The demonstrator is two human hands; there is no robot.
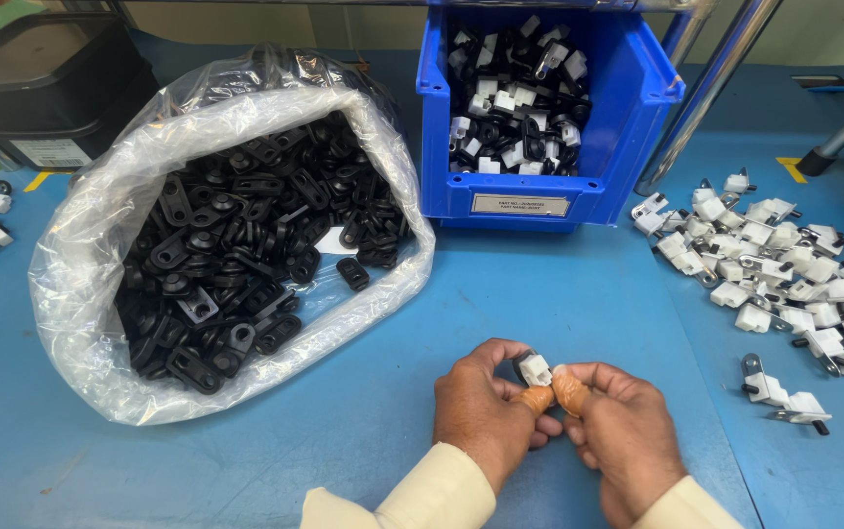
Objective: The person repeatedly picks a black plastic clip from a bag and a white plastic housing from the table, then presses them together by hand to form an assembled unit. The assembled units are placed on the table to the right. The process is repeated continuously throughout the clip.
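Near the table's front edge, a small white-and-black clip assembly [534, 369] is pinched between left hand [484, 404] and right hand [623, 431], best pressed squarely with rubber-capped thumbs.

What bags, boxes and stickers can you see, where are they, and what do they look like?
Clear crinkly plastic bag: left, open, full of black plastic parts.
Blue plastic bin: top middle, holds black and white parts.
Pale rectangular label: on the blue bin's front wall.
Black box: top left corner, dark lid.
White rectangular sticker: on the black box's front.
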